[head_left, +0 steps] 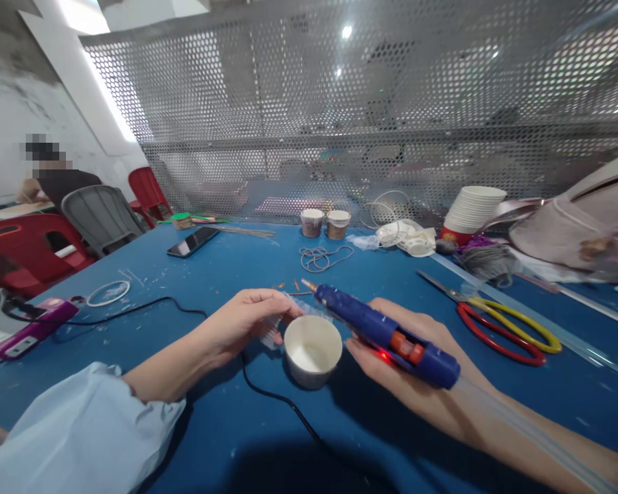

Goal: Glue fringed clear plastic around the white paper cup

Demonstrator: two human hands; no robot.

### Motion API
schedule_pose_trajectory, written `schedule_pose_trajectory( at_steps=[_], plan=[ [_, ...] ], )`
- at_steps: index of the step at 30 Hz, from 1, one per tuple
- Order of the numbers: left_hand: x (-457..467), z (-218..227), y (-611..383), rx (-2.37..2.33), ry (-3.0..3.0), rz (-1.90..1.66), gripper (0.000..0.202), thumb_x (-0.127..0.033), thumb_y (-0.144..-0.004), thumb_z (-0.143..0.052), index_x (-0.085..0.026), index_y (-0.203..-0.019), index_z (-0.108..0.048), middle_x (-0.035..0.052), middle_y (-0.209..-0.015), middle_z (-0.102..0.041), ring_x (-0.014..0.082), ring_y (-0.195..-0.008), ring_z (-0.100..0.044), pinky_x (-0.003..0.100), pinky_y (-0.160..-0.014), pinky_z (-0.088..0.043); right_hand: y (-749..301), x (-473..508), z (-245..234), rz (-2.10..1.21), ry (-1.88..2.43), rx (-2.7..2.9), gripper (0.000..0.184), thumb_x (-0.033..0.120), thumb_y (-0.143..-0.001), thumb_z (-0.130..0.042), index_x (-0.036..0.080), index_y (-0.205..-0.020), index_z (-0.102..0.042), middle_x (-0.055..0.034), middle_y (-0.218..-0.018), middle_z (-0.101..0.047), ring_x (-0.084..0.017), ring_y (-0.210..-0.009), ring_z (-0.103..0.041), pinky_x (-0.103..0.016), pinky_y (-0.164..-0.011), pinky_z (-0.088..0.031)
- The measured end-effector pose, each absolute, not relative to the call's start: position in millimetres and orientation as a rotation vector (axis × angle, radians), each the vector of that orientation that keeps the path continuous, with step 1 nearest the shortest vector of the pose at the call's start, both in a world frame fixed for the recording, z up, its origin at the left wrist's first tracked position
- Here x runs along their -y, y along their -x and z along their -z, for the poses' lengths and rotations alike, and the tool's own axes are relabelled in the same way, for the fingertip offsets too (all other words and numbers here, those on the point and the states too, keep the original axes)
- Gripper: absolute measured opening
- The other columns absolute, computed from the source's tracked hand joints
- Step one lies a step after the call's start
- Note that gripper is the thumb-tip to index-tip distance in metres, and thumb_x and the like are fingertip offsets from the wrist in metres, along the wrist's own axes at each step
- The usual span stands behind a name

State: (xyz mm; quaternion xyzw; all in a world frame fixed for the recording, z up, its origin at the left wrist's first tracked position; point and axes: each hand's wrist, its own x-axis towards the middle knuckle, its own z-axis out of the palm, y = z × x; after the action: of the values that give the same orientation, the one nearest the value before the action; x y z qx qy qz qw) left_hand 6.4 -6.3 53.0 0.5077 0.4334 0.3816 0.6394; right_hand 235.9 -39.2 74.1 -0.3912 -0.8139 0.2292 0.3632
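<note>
My right hand (pixel 406 363) grips a blue glue gun (pixel 386 334) with an orange trigger, its copper nozzle pointing up-left over the table. A clear glue stick (pixel 525 432) trails from the gun's back along my forearm. My left hand (pixel 247 319) is closed on a small clear ribbed plastic piece (pixel 272 333), held just left of a white paper cup (pixel 313 350). The cup stands upright on the blue table (pixel 226 425) between both hands. The gun's black cord (pixel 283 405) runs under my left wrist.
Red and yellow rings (pixel 509 333) and scissors (pixel 443 287) lie to the right, near a stack of paper cups (pixel 471 209) and a pink bag (pixel 571 226). Two small cups (pixel 324 223), string (pixel 322 257), a phone (pixel 193 241) sit farther back. A person sits at far left.
</note>
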Motion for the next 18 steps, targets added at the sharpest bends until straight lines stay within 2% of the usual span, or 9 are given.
schedule_pose_trajectory(
  at_steps=[4,8,13,18],
  plan=[
    [10.0,-55.4,-7.9,-1.011,-1.147,-0.898,0.022,-0.035,-0.076,-0.067,-0.014,-0.069,-0.07,0.0072,-0.085,-0.066,0.0121,-0.069,-0.056,0.021,-0.056,-0.047,-231.9,26.4,-60.0,-0.64,1.11,2.004,0.021,0.037,-0.082,-0.056,0.022,-0.076,-0.043,0.0039,-0.064,-0.048,-0.011,-0.054,-0.041,-0.024,-0.049,-0.036],
    [14.9,-61.2,-11.1,-1.068,-1.14,-0.908,0.021,-0.034,-0.073,-0.068,-0.013,-0.071,-0.07,0.0069,-0.084,-0.065,0.0105,-0.063,-0.053,0.021,-0.054,-0.047,-226.3,14.0,-45.2,-0.81,1.161,2.006,0.026,0.041,-0.079,-0.059,0.021,-0.081,-0.043,0.0021,-0.071,-0.051,-0.013,-0.06,-0.045,-0.026,-0.054,-0.039],
    [18.8,-65.4,-15.2,-1.121,-1.139,-0.953,0.022,-0.034,-0.07,-0.07,-0.013,-0.076,-0.071,0.0059,-0.078,-0.063,0.013,-0.068,-0.055,0.022,-0.056,-0.047,-219.5,6.9,-37.8,-0.935,1.114,1.928,0.023,0.033,-0.072,-0.061,0.02,-0.078,-0.042,0.0024,-0.07,-0.05,-0.013,-0.061,-0.044,-0.027,-0.056,-0.04],
    [20.6,-61.1,-17.5,-1.15,-1.162,-1.051,0.02,-0.03,-0.069,-0.071,-0.016,-0.061,-0.06,0.0038,-0.081,-0.064,0.0134,-0.073,-0.056,0.023,-0.057,-0.045,-217.4,11.0,-38.4,-0.931,1.11,1.903,0.017,0.025,-0.071,-0.057,0.02,-0.076,-0.041,0.0036,-0.066,-0.048,-0.011,-0.059,-0.042,-0.025,-0.054,-0.037]
  ],
)
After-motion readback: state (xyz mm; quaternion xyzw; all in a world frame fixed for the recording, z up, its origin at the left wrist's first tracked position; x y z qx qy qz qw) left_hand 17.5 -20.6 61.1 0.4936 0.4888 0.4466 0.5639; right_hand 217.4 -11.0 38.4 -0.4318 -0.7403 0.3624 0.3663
